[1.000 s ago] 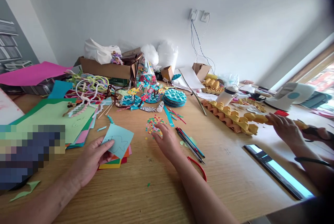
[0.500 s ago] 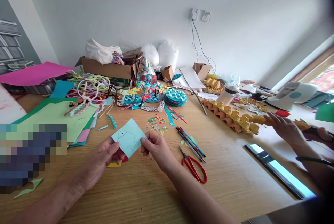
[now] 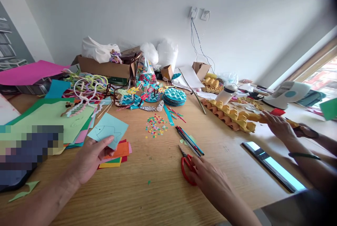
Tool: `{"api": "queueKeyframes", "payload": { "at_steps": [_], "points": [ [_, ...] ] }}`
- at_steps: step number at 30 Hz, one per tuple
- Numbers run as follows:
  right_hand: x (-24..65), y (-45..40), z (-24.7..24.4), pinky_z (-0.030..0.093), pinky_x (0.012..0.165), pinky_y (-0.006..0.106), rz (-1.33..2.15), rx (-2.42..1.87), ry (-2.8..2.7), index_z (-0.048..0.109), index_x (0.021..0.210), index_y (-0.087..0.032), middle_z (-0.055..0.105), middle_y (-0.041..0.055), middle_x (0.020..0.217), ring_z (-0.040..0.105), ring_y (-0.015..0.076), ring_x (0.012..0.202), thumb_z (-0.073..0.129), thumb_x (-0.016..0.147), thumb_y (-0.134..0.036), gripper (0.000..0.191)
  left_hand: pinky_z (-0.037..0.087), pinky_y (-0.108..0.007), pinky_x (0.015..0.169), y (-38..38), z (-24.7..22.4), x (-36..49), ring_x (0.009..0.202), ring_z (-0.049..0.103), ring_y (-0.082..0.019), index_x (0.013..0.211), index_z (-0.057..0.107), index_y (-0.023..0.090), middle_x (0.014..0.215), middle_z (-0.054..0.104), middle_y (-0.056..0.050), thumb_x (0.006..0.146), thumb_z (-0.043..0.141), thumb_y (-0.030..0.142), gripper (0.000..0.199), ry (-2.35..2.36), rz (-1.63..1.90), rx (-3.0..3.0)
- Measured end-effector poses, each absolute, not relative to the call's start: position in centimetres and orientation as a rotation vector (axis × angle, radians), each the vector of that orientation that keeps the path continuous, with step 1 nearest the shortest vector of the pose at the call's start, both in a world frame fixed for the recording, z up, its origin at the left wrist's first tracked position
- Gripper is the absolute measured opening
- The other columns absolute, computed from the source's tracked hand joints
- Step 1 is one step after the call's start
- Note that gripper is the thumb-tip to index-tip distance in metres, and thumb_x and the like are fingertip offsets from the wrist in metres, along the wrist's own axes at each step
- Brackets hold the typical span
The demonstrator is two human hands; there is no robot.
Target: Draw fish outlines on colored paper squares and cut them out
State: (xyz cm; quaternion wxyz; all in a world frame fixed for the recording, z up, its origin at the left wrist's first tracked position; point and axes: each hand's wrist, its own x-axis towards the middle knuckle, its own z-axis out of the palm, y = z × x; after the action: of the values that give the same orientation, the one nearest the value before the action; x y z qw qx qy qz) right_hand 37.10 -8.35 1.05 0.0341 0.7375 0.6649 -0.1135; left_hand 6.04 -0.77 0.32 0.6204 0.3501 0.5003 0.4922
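Observation:
A square of light blue paper (image 3: 119, 128) with a fish drawn on it is pinched between the thumb and fingers of my left hand (image 3: 91, 159), raised above the table at the left. My right hand (image 3: 207, 175) is over the red-handled scissors (image 3: 183, 170), its fingers closing on the handles. The scissors lie on the wood with their blades pointing away; part of the handles is hidden by the hand. Below the blue paper lies a small stack of coloured paper pieces (image 3: 122, 150), orange on top, with yellow, green and red edges showing.
Several pens (image 3: 189, 141) lie just beyond the scissors, and round confetti (image 3: 156, 126) is scattered at mid-table. At the right, another person's hand (image 3: 279, 127) is by an egg carton (image 3: 229, 115). A phone (image 3: 272, 166) lies nearer. Coloured sheets (image 3: 58, 119) are piled left.
My right hand has let go of the blue paper and moved right, down to the scissors. My left hand has carried the paper left, uncovering more of the coloured stack.

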Motion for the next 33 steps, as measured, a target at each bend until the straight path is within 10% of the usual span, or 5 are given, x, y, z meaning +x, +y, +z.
{"api": "queueKeyframes", "payload": {
  "at_steps": [8, 24, 33],
  "points": [
    [36.4, -8.8, 0.4, 0.034, 0.058, 0.026, -0.374, 2.325, 1.947, 0.057, 0.093, -0.015, 0.069, 0.0120, 0.086, 0.066, 0.0237, 0.079, 0.041, 0.082, -0.005, 0.023, 0.049, -0.022, 0.050, -1.4, -0.2, 6.8, 0.058, 0.055, -0.014, 0.073, 0.059, 0.021, 0.064, 0.063, 0.005, 0.059, 0.081, 0.036, 0.030, 1.089, 1.130, 0.933],
    [42.0, -5.6, -0.2, 0.029, 0.053, 0.026, -0.219, 2.814, 2.002, 0.056, 0.069, -0.018, 0.058, 0.0033, 0.063, 0.048, 0.0164, 0.059, 0.051, 0.076, -0.030, 0.014, 0.047, -0.023, 0.055, -1.8, -1.3, 6.7, 0.070, 0.061, -0.017, 0.089, 0.065, 0.023, 0.081, 0.069, 0.001, 0.072, 0.073, 0.035, 0.022, 1.044, 0.973, 0.972],
    [31.5, -5.3, 3.7, 0.036, 0.052, 0.023, -2.012, 2.253, 2.441, 0.053, 0.086, -0.017, 0.048, -0.0043, 0.062, 0.045, 0.0112, 0.057, 0.059, 0.071, -0.037, 0.025, 0.046, -0.025, 0.053, -1.2, 1.0, 8.8, 0.067, 0.060, -0.019, 0.080, 0.061, 0.021, 0.070, 0.065, 0.000, 0.064, 0.074, 0.040, 0.028, 1.026, 0.984, 0.987]
  ]
}}
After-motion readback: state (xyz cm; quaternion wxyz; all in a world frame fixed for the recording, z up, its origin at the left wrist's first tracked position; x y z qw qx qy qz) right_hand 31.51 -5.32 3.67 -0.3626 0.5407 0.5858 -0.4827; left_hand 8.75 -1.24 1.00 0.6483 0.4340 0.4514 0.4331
